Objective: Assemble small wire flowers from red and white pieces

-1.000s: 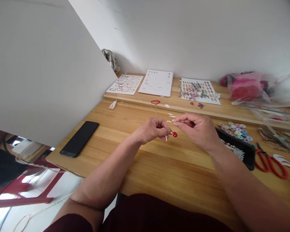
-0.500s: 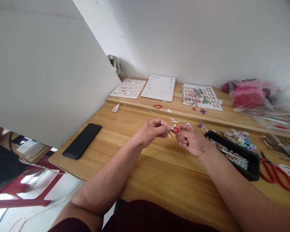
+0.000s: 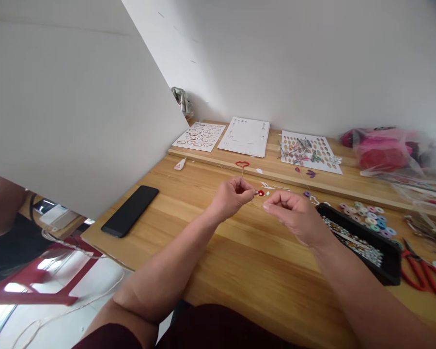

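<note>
Pinching red loop [image 3: 260,193] in left hand [image 3: 232,196] grip, long axis sideways toward right hand [image 3: 294,213], grip unclear.

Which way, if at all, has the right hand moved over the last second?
Yes. Against the black tray, the right hand has drawn slightly back toward the person; its fingers have left the small red piece the left hand holds.

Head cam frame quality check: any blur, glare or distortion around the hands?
Head view: soft even daylight, faint shadows on the table; wide-angle tilt skews the wall edges; floor at lower left blown out; left hand and right hand slightly soft, so the red piece the left hand holds lacks detail; mild sheen on the plastic bag.
</note>
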Demonstrator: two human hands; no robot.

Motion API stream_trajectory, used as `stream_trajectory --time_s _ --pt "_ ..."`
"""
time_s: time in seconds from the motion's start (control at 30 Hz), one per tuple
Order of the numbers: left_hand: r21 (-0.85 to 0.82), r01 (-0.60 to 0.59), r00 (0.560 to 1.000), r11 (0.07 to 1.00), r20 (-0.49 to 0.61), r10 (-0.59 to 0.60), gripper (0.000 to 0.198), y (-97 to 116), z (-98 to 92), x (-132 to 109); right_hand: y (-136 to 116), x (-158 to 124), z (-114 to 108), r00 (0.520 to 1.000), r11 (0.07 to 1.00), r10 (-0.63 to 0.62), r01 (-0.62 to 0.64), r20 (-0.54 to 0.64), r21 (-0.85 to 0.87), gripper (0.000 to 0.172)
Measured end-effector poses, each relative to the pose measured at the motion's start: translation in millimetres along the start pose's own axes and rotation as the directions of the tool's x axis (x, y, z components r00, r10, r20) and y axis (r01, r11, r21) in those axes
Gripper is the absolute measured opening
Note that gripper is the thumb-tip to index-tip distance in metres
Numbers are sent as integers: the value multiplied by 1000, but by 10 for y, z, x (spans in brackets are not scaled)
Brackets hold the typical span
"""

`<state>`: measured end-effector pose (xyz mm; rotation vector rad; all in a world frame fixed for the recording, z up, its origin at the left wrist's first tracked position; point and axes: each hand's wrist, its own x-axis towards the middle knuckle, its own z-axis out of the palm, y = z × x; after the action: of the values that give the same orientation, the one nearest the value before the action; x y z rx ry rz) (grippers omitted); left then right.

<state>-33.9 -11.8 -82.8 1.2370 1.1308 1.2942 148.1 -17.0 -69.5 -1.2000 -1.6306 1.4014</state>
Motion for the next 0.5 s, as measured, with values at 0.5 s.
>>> stream_trajectory --time_s 0.5 --pt "-130 127 890 983 453 -55 25 66 21 -111 63 122 -263 997 988 68 -71 26 139 34"
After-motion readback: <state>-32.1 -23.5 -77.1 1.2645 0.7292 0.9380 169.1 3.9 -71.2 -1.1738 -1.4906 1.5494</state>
